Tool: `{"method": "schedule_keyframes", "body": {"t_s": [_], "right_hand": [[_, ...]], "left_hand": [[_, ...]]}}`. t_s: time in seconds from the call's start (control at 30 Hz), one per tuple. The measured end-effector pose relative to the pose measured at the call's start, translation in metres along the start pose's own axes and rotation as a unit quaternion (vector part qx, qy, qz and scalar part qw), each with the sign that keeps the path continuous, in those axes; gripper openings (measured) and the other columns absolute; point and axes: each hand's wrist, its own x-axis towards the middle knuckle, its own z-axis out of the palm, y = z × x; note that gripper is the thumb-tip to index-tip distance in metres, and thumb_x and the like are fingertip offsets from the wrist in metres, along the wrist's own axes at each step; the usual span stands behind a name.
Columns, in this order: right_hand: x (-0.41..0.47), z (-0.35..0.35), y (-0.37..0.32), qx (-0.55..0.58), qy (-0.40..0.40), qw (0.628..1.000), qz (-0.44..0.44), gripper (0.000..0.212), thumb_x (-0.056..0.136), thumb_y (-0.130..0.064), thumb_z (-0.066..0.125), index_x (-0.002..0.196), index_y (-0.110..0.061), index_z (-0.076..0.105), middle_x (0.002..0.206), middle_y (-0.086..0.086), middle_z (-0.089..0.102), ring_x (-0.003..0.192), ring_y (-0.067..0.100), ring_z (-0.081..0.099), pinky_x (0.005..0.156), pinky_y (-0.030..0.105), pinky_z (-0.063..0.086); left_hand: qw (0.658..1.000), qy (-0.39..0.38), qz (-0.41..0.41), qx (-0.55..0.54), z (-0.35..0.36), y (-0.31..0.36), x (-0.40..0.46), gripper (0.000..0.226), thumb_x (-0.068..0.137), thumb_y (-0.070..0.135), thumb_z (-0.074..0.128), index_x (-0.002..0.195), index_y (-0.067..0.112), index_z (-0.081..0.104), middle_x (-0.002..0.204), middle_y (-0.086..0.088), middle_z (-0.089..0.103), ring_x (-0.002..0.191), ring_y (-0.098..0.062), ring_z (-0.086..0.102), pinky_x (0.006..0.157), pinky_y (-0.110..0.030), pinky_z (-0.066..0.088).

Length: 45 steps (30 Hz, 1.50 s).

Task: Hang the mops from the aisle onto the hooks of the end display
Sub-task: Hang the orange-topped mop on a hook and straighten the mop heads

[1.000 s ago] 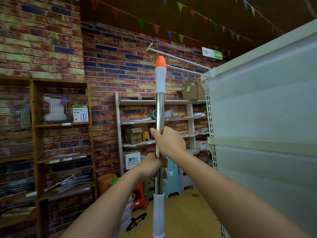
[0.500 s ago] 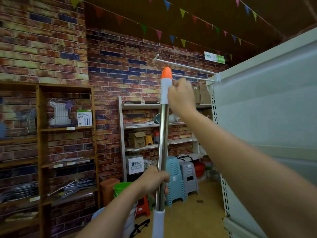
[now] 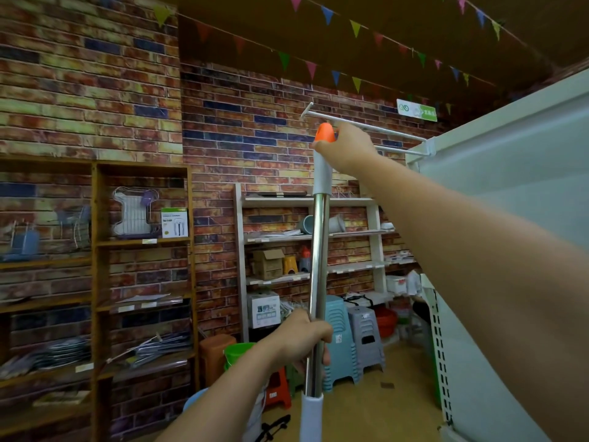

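Brick-walled storeroom; dark wooden shelving unit [image 3: 95, 282] at left of frame, white metal rack [image 3: 242, 250] at centre background. Left hand [image 3: 302, 336] at lower centre, fingers curled round chrome mop pole [image 3: 319, 282], held upright at centre. Orange-capped white handle tip [image 3: 324, 154] near top centre, just below long white display hooks [image 3: 366, 126]. Right hand [image 3: 347, 148] gripping tip from the right. Pale end-display panel [image 3: 510, 202] at right edge.
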Motion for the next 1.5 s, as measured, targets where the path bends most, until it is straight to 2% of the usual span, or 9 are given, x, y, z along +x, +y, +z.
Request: {"method": "schedule_keyframes", "body": {"t_s": [0.13,0.57,0.7,0.77,0.83,1.0,1.1,1.4,1.5], "right_hand": [[0.004,0.001,0.008,0.021,0.027,0.999,0.005,0.048,0.085,-0.043,0.054,0.119,-0.009,0.053,0.108,0.013,0.056,0.096,0.027,0.059,0.076,0.034,0.052],[-0.004,-0.002,0.032,0.024,0.071,0.997,0.035,0.058,0.091,-0.022,0.051,0.141,-0.007,0.027,0.145,0.012,0.030,0.132,0.029,0.030,0.107,0.041,0.033],[-0.043,0.013,0.072,0.087,0.060,0.991,0.082,0.063,0.088,-0.036,0.056,0.138,-0.007,0.030,0.133,0.012,0.042,0.111,0.025,0.049,0.089,0.036,0.044],[-0.070,0.022,0.093,0.158,0.000,0.980,0.120,0.068,0.084,-0.045,0.060,0.134,-0.007,0.035,0.118,0.008,0.050,0.090,0.016,0.052,0.073,0.030,0.045],[-0.089,0.030,0.113,0.191,-0.015,0.972,0.137,0.069,0.081,-0.052,0.061,0.130,-0.008,0.041,0.113,0.003,0.052,0.093,0.016,0.052,0.075,0.030,0.043],[-0.110,0.032,0.152,0.173,-0.022,0.980,0.100,0.033,0.084,-0.049,0.059,0.092,-0.017,0.054,0.082,-0.004,0.056,0.076,0.010,0.054,0.065,0.025,0.042],[-0.109,0.022,0.168,0.106,-0.008,0.990,0.090,0.038,0.086,-0.048,0.057,0.063,-0.020,0.046,0.060,-0.004,0.049,0.058,0.012,0.047,0.058,0.027,0.037],[-0.100,0.001,0.207,0.031,0.001,0.991,0.128,0.048,0.090,-0.041,0.055,0.055,-0.017,0.034,0.054,-0.001,0.038,0.050,0.013,0.036,0.051,0.028,0.029],[-0.107,0.003,0.220,0.014,-0.008,0.992,0.129,0.041,0.091,-0.039,0.053,0.059,-0.016,0.041,0.058,-0.002,0.044,0.054,0.011,0.041,0.053,0.028,0.032]], "left_hand": [[1.000,-0.017,-0.001,0.003,0.006,-0.001,0.001,0.015,0.080,0.016,0.049,0.087,0.003,0.048,0.061,-0.006,0.067,0.067,-0.033,0.066,0.062,-0.037,0.057],[0.998,-0.057,-0.019,0.001,0.027,0.003,0.021,0.025,0.080,0.016,0.048,0.096,-0.002,0.050,0.063,-0.005,0.066,0.060,-0.025,0.066,0.064,-0.037,0.059],[0.999,-0.046,-0.012,0.002,0.040,0.007,0.038,0.042,0.080,0.018,0.051,0.115,-0.005,0.050,0.071,-0.009,0.068,0.061,-0.023,0.067,0.057,-0.033,0.058],[0.999,-0.042,-0.011,0.002,0.049,0.010,0.048,0.035,0.080,0.017,0.051,0.106,-0.006,0.054,0.068,-0.008,0.068,0.057,-0.021,0.067,0.056,-0.033,0.058],[0.999,-0.041,-0.013,0.002,0.058,0.011,0.059,0.020,0.080,0.016,0.049,0.092,0.000,0.055,0.066,-0.008,0.067,0.056,-0.023,0.066,0.057,-0.033,0.059],[0.999,-0.042,-0.011,-0.002,0.086,0.019,0.086,0.014,0.081,0.019,0.049,0.084,0.006,0.055,0.068,-0.007,0.065,0.057,-0.020,0.064,0.061,-0.034,0.057],[0.999,-0.048,-0.001,-0.014,0.105,0.027,0.104,0.013,0.082,0.016,0.048,0.079,0.005,0.054,0.073,-0.012,0.064,0.056,-0.020,0.064,0.060,-0.037,0.058],[0.997,-0.070,0.003,-0.030,0.144,0.046,0.146,0.019,0.086,0.020,0.048,0.094,0.005,0.056,0.070,-0.009,0.069,0.067,-0.026,0.068,0.071,-0.042,0.060],[0.997,-0.066,0.012,-0.030,0.151,0.049,0.152,0.021,0.085,0.018,0.047,0.097,0.002,0.055,0.069,-0.009,0.068,0.061,-0.024,0.067,0.057,-0.033,0.060]]}}
